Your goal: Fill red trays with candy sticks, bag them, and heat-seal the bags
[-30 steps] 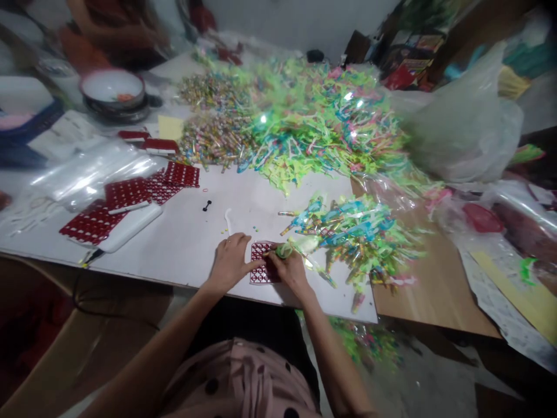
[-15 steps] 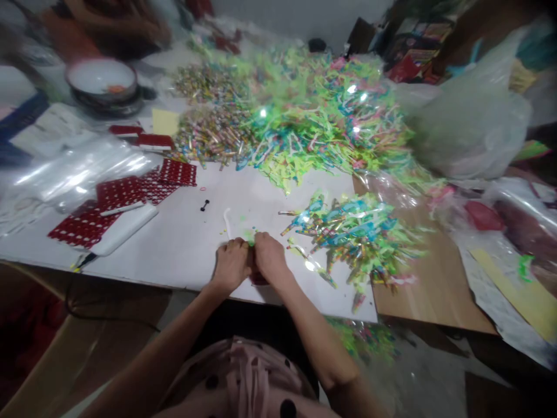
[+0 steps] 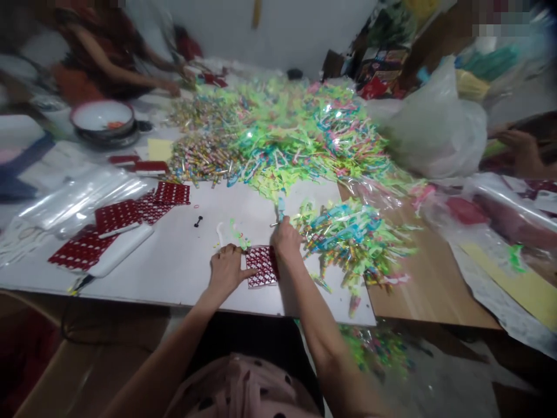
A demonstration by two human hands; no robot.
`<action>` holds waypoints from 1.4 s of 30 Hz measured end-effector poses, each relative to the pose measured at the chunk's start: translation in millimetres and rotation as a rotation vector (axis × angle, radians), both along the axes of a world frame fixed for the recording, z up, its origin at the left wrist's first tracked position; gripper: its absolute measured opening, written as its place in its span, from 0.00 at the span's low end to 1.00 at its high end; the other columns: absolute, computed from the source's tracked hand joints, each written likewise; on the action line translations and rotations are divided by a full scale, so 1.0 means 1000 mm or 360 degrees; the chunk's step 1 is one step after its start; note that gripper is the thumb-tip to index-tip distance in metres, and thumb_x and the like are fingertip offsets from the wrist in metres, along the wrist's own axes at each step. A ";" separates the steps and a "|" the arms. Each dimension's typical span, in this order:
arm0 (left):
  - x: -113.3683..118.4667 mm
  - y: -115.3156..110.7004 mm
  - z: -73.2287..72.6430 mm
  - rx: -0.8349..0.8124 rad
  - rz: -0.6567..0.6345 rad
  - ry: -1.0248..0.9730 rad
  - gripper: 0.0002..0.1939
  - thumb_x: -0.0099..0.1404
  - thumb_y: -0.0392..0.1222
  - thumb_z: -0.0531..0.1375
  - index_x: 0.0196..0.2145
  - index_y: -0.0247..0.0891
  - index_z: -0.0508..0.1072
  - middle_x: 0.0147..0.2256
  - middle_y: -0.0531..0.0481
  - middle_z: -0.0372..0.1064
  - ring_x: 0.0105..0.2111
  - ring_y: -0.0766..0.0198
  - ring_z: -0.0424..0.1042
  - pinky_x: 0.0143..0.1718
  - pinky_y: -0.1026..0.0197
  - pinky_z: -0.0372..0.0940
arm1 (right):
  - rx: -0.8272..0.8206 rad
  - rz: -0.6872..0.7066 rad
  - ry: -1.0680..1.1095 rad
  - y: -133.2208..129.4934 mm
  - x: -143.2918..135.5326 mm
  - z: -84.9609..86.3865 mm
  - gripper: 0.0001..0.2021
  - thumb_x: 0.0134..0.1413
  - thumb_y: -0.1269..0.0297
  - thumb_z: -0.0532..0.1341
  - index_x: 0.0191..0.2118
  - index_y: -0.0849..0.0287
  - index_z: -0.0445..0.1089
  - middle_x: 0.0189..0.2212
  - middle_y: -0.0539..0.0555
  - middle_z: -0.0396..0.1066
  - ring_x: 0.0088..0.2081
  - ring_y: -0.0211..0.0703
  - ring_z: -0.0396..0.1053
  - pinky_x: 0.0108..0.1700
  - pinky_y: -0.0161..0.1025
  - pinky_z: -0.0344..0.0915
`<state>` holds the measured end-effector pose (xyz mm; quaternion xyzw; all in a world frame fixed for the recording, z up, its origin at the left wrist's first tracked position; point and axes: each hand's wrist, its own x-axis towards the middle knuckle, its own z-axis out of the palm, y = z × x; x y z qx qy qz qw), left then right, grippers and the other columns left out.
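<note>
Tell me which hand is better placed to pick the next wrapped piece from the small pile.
Right, probably. The right hand sits at the edge of the small pile, grip nearest its pieces. The left hand lies flat beside the red patterned card, farther off.

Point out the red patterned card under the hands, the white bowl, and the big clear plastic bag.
red patterned card (image 3: 261,266): head view, centre of its face.
white bowl (image 3: 99,114): head view, inner white surface.
clear plastic bag (image 3: 435,136): head view, bulging front side.
</note>
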<state>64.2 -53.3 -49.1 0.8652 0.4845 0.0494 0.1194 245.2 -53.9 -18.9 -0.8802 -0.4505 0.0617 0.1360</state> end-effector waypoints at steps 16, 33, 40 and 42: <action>0.009 0.023 0.069 -0.0358 0.0072 -0.1528 0.20 0.69 0.54 0.46 0.47 0.39 0.65 0.35 0.48 0.72 0.37 0.59 0.71 0.44 0.52 0.64 | 0.0732 0.0400 0.0921 -0.052 -0.052 -0.039 0.11 0.56 0.60 0.57 0.39 0.61 0.72 0.37 0.56 0.75 0.40 0.45 0.72 0.46 0.39 0.65; 0.020 0.008 0.075 -0.0118 0.0362 -0.1541 0.21 0.69 0.54 0.46 0.51 0.38 0.64 0.37 0.47 0.69 0.33 0.61 0.66 0.39 0.54 0.62 | -0.0115 0.1019 0.0191 -0.012 -0.009 0.010 0.11 0.58 0.70 0.56 0.47 0.61 0.70 0.42 0.57 0.72 0.43 0.43 0.69 0.44 0.34 0.62; 0.011 0.013 0.082 -0.0187 0.0309 -0.1531 0.24 0.68 0.56 0.48 0.54 0.37 0.64 0.46 0.42 0.69 0.46 0.54 0.67 0.50 0.48 0.61 | -0.0163 0.0995 -0.0452 0.020 0.027 0.012 0.12 0.60 0.75 0.51 0.45 0.62 0.68 0.46 0.62 0.65 0.47 0.47 0.62 0.45 0.37 0.61; 0.003 0.016 0.080 -0.0183 0.0295 -0.1690 0.25 0.67 0.56 0.50 0.55 0.39 0.63 0.51 0.42 0.66 0.51 0.55 0.66 0.53 0.50 0.59 | -0.0056 0.1211 -0.0444 0.008 0.023 0.008 0.11 0.60 0.75 0.51 0.43 0.61 0.68 0.44 0.59 0.65 0.46 0.45 0.63 0.46 0.36 0.59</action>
